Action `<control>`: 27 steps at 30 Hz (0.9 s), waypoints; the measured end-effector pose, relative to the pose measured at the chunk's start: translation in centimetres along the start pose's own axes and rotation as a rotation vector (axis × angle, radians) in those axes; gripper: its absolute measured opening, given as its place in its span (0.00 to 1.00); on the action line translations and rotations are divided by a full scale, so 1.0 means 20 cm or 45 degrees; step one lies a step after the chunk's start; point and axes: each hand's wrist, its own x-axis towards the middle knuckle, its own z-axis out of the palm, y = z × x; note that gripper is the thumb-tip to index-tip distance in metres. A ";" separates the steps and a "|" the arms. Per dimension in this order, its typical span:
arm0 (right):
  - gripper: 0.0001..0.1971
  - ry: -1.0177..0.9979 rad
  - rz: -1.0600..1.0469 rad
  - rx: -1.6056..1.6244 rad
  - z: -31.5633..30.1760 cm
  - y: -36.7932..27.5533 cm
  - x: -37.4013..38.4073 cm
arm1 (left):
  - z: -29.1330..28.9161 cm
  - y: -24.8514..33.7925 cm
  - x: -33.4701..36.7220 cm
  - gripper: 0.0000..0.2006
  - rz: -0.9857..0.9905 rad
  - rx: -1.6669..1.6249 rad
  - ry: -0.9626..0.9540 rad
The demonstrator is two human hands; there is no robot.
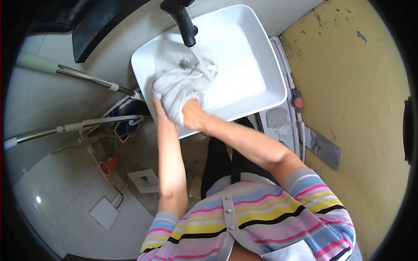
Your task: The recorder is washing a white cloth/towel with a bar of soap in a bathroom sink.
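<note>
A wet, pale grey cloth [177,89] is bunched over the near left part of the white sink [278,87]. My left hand [158,103] is closed around its left side, with most of the fingers hidden by the fabric. From the right, my right hand [193,115] grips the near side of the cloth; its fingers are partly buried in the folds. Water runs from the black faucet [186,30] in a slanting stream and splashes at the cloth's far right edge. Just beyond the cloth, the round drain [184,63] shows through shallow water.
Two metal poles [85,75] reach in from the left toward the sink. Below them, a red bucket [109,165] and a white floor fitting [144,181] are near the floor. White pipes with a red valve [298,102] run along the yellow wall [357,78] at right.
</note>
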 end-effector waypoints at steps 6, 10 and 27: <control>0.20 -0.046 0.340 0.182 -0.12 0.22 0.23 | 0.08 0.03 -0.13 0.24 -0.120 -0.105 0.131; 0.14 -0.188 1.024 0.485 -0.34 0.14 0.15 | 0.10 0.23 -0.23 0.23 -0.067 -0.401 -0.078; 0.24 0.159 -0.566 -1.218 -0.90 -0.39 0.30 | 0.19 0.38 -0.29 0.20 -0.029 -0.605 -0.334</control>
